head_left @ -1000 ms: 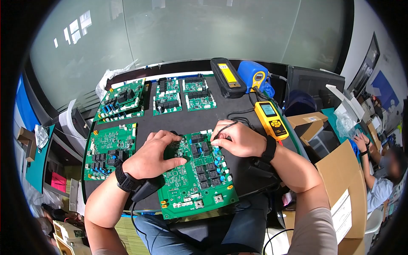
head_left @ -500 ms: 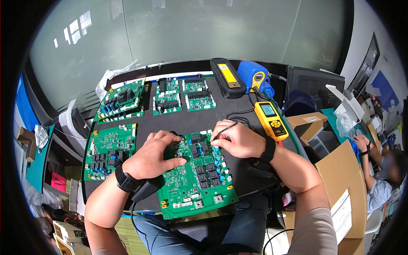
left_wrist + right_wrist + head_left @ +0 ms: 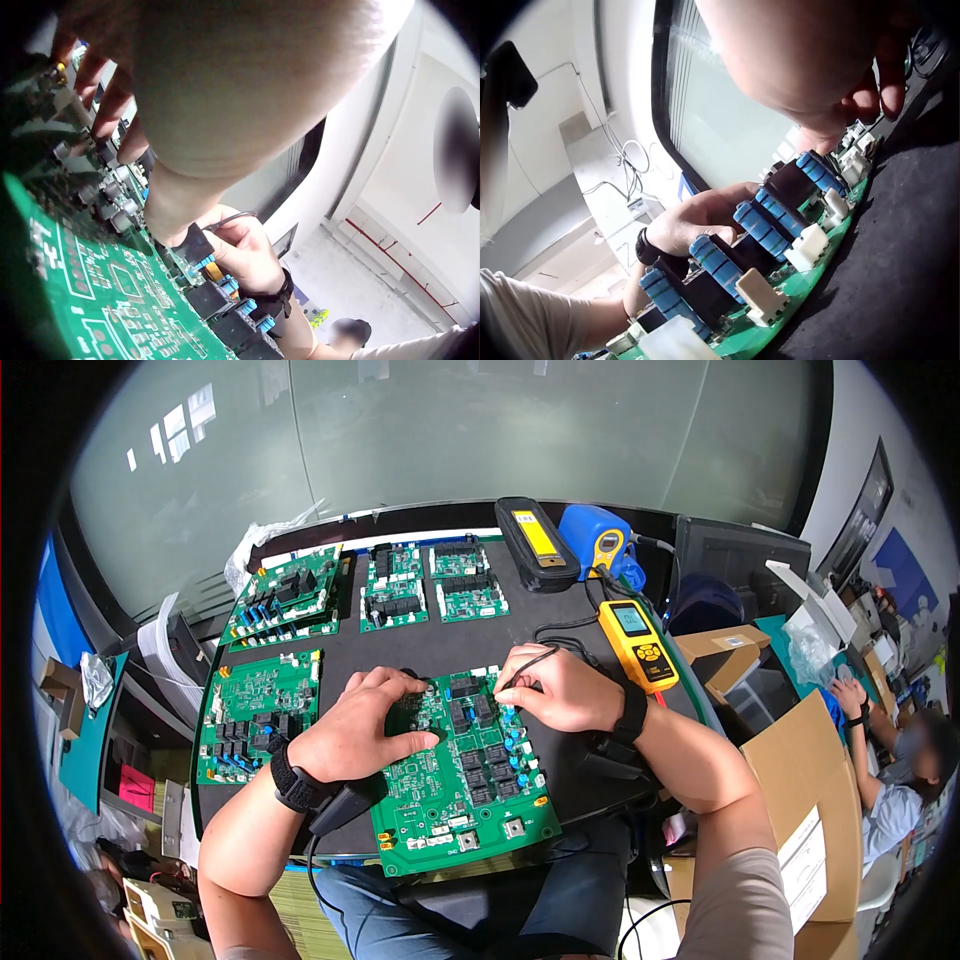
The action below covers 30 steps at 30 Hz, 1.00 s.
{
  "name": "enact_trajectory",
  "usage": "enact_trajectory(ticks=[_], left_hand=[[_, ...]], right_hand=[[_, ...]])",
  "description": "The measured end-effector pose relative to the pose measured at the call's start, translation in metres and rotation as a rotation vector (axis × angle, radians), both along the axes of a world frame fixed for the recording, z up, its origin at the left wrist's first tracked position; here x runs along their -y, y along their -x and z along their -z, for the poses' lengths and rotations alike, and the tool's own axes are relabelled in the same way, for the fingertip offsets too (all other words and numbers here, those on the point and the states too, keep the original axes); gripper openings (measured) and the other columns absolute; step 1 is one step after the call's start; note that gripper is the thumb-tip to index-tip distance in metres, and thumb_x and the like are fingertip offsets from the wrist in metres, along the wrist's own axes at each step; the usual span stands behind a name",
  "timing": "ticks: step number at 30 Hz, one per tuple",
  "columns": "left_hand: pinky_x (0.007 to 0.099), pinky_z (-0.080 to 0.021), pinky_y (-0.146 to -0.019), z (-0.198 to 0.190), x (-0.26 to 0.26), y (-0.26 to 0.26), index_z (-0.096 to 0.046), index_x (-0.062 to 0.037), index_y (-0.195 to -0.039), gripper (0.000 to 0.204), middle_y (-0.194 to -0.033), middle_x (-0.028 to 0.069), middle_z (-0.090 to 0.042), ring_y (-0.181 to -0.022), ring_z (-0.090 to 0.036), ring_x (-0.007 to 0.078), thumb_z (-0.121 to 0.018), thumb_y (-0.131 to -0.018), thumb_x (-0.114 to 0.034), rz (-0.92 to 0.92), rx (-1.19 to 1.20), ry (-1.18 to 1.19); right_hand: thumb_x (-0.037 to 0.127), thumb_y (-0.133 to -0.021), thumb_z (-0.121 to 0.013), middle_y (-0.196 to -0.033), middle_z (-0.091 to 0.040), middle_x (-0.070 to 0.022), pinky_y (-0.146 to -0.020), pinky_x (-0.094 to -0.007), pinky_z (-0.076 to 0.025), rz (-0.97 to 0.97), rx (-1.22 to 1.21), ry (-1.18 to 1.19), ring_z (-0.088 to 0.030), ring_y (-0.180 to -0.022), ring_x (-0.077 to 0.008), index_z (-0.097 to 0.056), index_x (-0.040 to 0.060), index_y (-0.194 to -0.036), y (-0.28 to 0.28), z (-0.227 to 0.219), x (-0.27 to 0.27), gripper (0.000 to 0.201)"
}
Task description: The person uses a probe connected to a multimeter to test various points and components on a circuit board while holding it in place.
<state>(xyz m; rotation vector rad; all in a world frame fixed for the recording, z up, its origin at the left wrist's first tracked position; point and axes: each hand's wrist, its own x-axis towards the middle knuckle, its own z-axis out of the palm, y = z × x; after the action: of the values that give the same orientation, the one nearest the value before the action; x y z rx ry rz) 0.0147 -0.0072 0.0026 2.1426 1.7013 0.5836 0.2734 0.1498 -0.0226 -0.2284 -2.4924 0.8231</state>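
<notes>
A large green circuit board with black relays and blue resistors lies at the near edge of the black mat. My left hand rests on its upper left part, thumb and fingers spread over the components. At the upper right edge my right hand pinches the end of a thin black probe lead, fingertips right at the white connectors. Its tip is hidden by the fingers. Blue resistors stand close below the right hand in the right wrist view.
A yellow handheld meter lies right of the right hand, with black leads beside it. Behind stand a black case and a blue soldering station. Several other green boards lie left and back. An open carton stands at the right.
Both hands and the board have kept their places. The digits on the meter's display look different. The other person at the far right has shifted slightly.
</notes>
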Motion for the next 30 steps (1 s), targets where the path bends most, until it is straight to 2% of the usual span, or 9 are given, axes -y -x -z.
enact_trajectory(ticks=[12, 17, 19, 30], left_hand=[[0.0444, -0.041, -0.109, 0.0008, -0.0002, -0.0005, -0.060, -0.0019, -0.134, 0.063, -0.129, 0.0169, -0.058, -0.122, -0.050, 0.0383, -0.082, -0.086, -0.037, -0.007, 0.005, 0.007], [0.0445, -0.040, -0.110, 0.0009, -0.0008, 0.0002, -0.060, -0.0012, -0.133, 0.064, -0.130, 0.0177, -0.058, -0.124, -0.050, 0.0387, -0.082, -0.086, -0.037, 0.003, 0.011, 0.004], [0.0455, -0.038, -0.111, -0.0006, -0.0001, -0.0003, -0.059, -0.0055, -0.136, 0.063, -0.134, 0.0176, -0.056, -0.128, -0.048, 0.0386, -0.083, -0.085, -0.033, -0.013, 0.013, 0.039], [0.0453, -0.038, -0.111, -0.0001, -0.0011, 0.0001, -0.059, -0.0052, -0.136, 0.062, -0.132, 0.0182, -0.056, -0.128, -0.048, 0.0386, -0.083, -0.086, -0.033, -0.005, 0.017, 0.033]], right_hand=[[0.009, -0.091, -0.072, -0.088, -0.065, -0.0087, -0.072, -0.0330, -0.049, 0.011, 0.021, 0.038, -0.062, -0.080, -0.0214, -0.071, 0.0000, -0.093, 0.0001, -0.0002, 0.0008, 0.009], [0.008, -0.092, -0.072, -0.088, -0.065, -0.0088, -0.071, -0.0329, -0.049, 0.003, 0.009, 0.039, -0.062, -0.079, -0.0216, -0.070, 0.0000, -0.094, -0.0002, -0.0003, 0.0009, 0.009], [0.008, -0.092, -0.072, -0.088, -0.064, -0.0087, -0.070, -0.0328, -0.049, -0.002, 0.003, 0.046, -0.062, -0.078, -0.0216, -0.070, 0.0001, -0.095, -0.0005, -0.0002, 0.0008, 0.009], [0.007, -0.092, -0.072, -0.089, -0.064, -0.0090, -0.070, -0.0335, -0.050, -0.028, -0.023, 0.038, -0.063, -0.079, -0.0224, -0.070, 0.0001, -0.095, -0.0010, -0.0003, 0.0012, 0.008]])
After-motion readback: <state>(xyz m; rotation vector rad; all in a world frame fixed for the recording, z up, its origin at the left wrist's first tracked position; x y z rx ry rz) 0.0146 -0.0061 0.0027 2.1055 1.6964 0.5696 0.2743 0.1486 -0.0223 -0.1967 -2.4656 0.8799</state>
